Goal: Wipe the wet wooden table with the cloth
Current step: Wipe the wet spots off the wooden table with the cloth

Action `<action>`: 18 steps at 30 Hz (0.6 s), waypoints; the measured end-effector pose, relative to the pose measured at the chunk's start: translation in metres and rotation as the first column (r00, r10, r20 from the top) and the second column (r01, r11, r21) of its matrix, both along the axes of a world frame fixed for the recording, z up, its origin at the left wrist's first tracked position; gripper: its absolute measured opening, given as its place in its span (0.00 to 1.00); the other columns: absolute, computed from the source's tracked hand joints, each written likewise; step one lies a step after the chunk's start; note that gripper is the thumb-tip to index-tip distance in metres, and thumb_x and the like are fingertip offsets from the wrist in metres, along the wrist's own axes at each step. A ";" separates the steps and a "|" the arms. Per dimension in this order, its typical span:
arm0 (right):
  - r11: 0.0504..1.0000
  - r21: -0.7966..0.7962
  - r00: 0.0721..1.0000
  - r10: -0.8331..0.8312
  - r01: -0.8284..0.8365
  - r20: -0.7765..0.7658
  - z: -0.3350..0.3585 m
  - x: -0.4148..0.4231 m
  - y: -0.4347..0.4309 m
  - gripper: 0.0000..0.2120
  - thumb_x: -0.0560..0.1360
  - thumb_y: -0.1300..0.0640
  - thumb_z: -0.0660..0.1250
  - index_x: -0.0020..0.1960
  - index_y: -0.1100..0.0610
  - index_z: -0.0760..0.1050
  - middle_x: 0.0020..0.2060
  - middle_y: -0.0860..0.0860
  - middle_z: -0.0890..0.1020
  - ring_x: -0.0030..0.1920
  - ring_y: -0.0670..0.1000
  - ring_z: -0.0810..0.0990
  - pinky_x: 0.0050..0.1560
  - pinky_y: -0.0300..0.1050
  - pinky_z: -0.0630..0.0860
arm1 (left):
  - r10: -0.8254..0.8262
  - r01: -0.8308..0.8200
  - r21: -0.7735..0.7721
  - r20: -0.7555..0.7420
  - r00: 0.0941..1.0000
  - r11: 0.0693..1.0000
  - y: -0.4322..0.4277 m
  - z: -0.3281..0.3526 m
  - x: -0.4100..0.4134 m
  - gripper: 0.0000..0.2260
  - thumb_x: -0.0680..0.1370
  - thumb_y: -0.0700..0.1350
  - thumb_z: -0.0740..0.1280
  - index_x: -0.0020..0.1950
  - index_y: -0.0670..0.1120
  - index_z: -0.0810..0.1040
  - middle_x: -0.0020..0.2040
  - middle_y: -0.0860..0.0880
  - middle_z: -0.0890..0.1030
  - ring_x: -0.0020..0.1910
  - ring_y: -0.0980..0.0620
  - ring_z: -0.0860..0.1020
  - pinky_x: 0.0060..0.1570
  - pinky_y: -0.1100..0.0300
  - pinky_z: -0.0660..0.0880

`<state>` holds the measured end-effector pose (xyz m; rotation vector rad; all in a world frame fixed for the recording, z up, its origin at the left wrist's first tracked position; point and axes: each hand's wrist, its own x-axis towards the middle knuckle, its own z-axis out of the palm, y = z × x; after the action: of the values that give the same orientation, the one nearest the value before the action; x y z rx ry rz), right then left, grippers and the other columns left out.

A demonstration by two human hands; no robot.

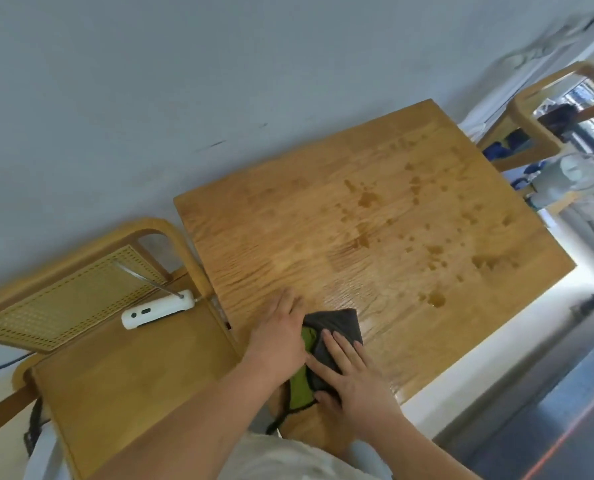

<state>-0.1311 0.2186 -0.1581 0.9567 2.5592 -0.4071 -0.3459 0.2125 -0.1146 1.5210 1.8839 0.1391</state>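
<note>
Cloth (337, 323) lies at the near edge of the surface (288, 230), pressed under flat-fingered left hand (278, 337) and right hand (351, 375); droplets (368, 199) beyond.

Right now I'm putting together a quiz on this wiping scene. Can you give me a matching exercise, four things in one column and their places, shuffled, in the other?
Things
1. cloth
2. water drops
3. white device
4. clear container

Places
A. on the chair seat left of the table
B. past the table's right edge
C. under the left hand and right hand, at the table's near edge
D. scattered over the table's right half

Pairs: 1-C, 2-D, 3-A, 4-B
</note>
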 end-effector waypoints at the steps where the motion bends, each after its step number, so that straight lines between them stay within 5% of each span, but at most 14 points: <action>1: 1.000 -0.012 1.000 -0.018 0.018 0.016 0.003 0.013 0.008 0.32 0.78 0.34 0.59 0.80 0.35 0.59 0.83 0.54 0.59 0.81 0.57 0.60 0.77 0.59 0.65 | -0.022 0.022 0.017 0.013 1.000 1.000 0.003 0.001 0.010 0.33 0.82 0.44 0.62 0.84 0.48 0.49 0.84 0.48 0.44 0.82 0.48 0.43 0.81 0.51 0.47; 4: 0.991 -0.076 0.993 -0.110 0.113 0.053 0.012 0.032 0.052 0.32 0.82 0.34 0.56 0.81 0.31 0.45 0.82 0.49 0.37 0.82 0.53 0.36 0.83 0.58 0.48 | -0.041 0.039 0.063 0.024 0.999 0.997 0.004 0.008 0.031 0.29 0.84 0.44 0.58 0.84 0.48 0.50 0.84 0.49 0.46 0.82 0.49 0.45 0.80 0.53 0.46; 6: 0.969 -0.053 0.968 -0.235 0.241 0.092 0.013 0.024 0.073 0.31 0.83 0.34 0.52 0.81 0.31 0.39 0.80 0.48 0.30 0.81 0.51 0.30 0.83 0.56 0.42 | -0.019 0.018 0.069 0.009 1.000 0.997 -0.002 0.013 0.038 0.28 0.85 0.46 0.57 0.84 0.48 0.51 0.84 0.49 0.48 0.82 0.48 0.46 0.80 0.53 0.47; 11: 0.927 -0.013 0.927 -0.374 0.374 -0.019 0.001 -0.007 0.043 0.28 0.86 0.41 0.47 0.84 0.39 0.43 0.83 0.56 0.37 0.83 0.57 0.36 0.81 0.57 0.37 | 0.143 -0.142 0.050 -0.023 0.989 0.989 -0.022 0.020 0.062 0.27 0.85 0.50 0.56 0.83 0.49 0.53 0.84 0.50 0.50 0.82 0.48 0.49 0.80 0.52 0.53; 15: 0.999 -0.036 0.988 0.032 -0.038 -0.151 -0.008 0.044 0.007 0.28 0.81 0.42 0.58 0.81 0.42 0.61 0.84 0.55 0.54 0.83 0.58 0.55 0.78 0.60 0.51 | 0.238 -0.234 0.069 -0.051 0.970 0.970 -0.029 0.019 0.105 0.26 0.84 0.48 0.58 0.82 0.50 0.56 0.80 0.52 0.57 0.77 0.51 0.58 0.75 0.54 0.64; 18: 0.984 -0.007 0.970 0.172 -0.176 -0.170 -0.009 0.108 0.021 0.28 0.83 0.40 0.58 0.81 0.40 0.60 0.83 0.55 0.57 0.82 0.58 0.59 0.78 0.61 0.58 | 0.291 -0.287 0.069 -0.060 0.955 0.955 -0.037 0.014 0.144 0.25 0.83 0.46 0.59 0.81 0.49 0.59 0.77 0.51 0.60 0.74 0.50 0.61 0.74 0.56 0.64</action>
<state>-0.0236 0.2398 -0.1670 0.7090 2.7575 -0.4830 -0.2022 0.1757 -0.1008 1.2937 2.1692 0.2805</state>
